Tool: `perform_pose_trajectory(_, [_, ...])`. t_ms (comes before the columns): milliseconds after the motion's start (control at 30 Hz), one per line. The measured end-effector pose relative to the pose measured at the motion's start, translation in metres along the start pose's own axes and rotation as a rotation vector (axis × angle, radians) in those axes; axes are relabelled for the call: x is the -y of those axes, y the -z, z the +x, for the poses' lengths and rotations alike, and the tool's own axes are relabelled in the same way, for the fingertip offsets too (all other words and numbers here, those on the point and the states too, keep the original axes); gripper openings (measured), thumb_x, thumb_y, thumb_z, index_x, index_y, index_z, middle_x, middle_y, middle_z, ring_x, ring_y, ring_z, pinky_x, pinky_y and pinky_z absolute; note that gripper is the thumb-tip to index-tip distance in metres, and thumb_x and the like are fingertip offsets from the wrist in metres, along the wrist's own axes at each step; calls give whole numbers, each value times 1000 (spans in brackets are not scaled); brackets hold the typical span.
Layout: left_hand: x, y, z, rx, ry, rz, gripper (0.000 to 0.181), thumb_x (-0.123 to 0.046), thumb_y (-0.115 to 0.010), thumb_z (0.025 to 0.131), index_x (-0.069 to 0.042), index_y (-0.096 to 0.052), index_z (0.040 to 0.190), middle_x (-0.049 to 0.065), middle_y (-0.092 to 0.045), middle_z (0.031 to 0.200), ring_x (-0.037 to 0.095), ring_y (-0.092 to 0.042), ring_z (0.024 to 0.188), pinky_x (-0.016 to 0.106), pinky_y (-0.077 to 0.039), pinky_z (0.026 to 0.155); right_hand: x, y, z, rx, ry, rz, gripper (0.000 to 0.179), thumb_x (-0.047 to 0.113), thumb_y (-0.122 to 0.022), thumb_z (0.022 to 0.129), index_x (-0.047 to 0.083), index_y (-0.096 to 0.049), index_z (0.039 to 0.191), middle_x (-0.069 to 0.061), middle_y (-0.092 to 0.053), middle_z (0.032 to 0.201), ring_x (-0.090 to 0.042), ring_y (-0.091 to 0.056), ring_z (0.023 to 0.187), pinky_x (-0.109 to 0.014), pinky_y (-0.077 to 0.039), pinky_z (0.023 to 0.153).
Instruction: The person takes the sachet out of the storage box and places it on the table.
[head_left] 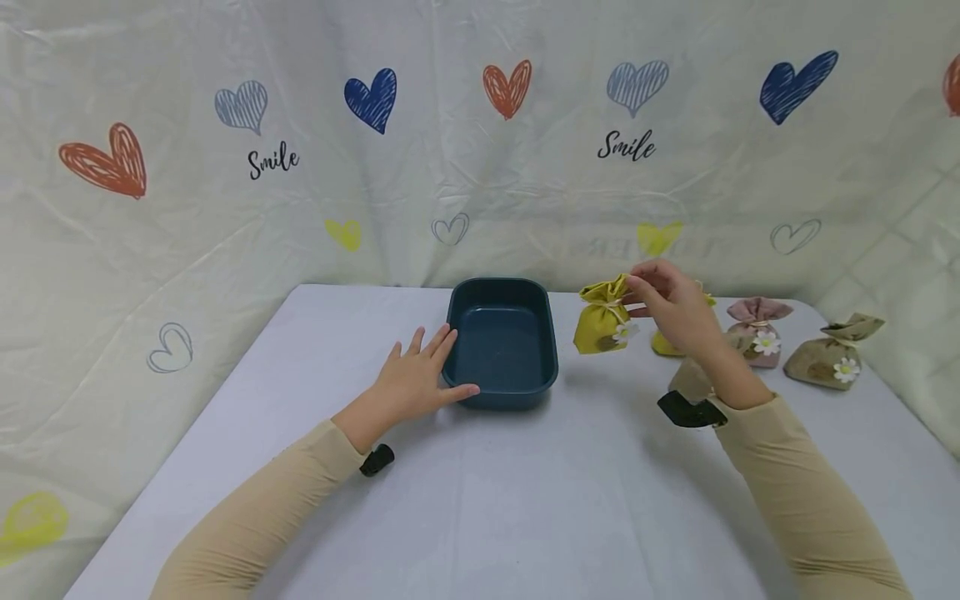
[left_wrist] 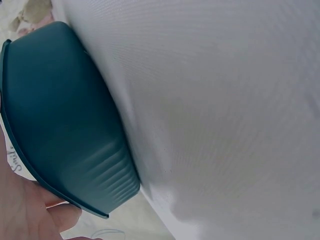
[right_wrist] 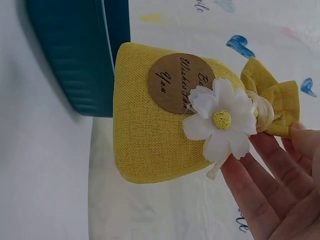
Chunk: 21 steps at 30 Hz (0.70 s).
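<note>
My right hand (head_left: 678, 310) pinches a yellow cloth sachet (head_left: 597, 329) by its gathered neck. In the right wrist view, the sachet (right_wrist: 137, 112) carries a white fabric daisy (right_wrist: 222, 119) and a round brown label. It hangs above the table, just right of a dark teal plastic tub (head_left: 498, 400). With fingers spread and straight, my left hand (head_left: 411, 385) rests against the tub's left rim. The left wrist view shows the tub's ribbed side (left_wrist: 75, 115) with a few fingertips (left_wrist: 67, 216) at its edge.
Behind my right hand stand a second yellow sachet (head_left: 663, 344), a pink one (head_left: 761, 321) and a brown one (head_left: 821, 360); another brownish sachet (head_left: 690, 379) is partly hidden by the wrist. A white sheet with printed hearts (head_left: 506, 87) backs the white table (head_left: 480, 508).
</note>
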<state>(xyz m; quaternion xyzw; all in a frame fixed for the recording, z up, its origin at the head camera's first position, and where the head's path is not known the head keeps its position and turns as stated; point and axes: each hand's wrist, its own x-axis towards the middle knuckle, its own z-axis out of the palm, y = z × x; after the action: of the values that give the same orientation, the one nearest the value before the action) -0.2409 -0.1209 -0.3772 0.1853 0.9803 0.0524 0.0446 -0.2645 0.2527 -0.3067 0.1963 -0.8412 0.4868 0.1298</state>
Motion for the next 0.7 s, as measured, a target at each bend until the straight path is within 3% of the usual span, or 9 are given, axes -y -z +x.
perform_pose_trajectory(200, [1, -1, 1, 4, -1, -1, 105, -80, -48, 91, -14, -15, 166, 3, -10, 171, 41, -8, 155, 66, -15, 119, -3, 8, -5, -84, -13, -36, 28, 16, -53, 109, -9, -55, 121, 16, -63, 97, 2, -67, 87, -16, -56, 71])
perform_pose_trajectory(700, [0, 1, 0, 1, 1, -4, 105, -80, -49, 91, -14, -15, 166, 3, -11, 171, 41, -9, 155, 66, -15, 119, 1, 39, -18, -225, -16, -17, 12, 16, -56, 107, 6, -61, 112, 19, -65, 95, 4, -67, 84, -12, -54, 73])
